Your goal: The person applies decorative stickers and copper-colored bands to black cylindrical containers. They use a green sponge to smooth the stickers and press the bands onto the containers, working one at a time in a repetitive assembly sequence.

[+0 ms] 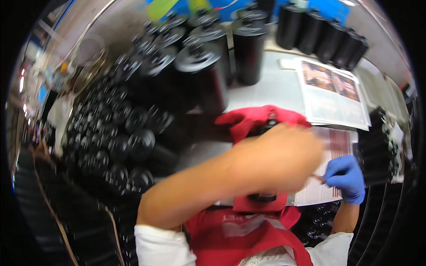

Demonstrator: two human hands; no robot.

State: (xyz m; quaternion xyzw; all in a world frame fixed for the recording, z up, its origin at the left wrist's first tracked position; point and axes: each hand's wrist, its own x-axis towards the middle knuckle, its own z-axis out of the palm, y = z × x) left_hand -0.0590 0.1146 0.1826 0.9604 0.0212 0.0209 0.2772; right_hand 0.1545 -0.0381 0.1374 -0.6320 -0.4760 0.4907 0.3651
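In the head view, your gloved right hand [347,179] pinches a thin brownish piece [318,178] over the printed sheet [337,138]. Your bare left hand [288,155] blurs above the red cloth [239,120]; I cannot tell its grip.

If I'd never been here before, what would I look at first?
Probably the bright blue glove on the right hand, at the right of the picture, pinching a thin thing too small to make out. Next might come the tall black cylinders standing together at the top, left of the middle. Then there's the red cloth, near the middle, just beyond the blurred, bare left hand.
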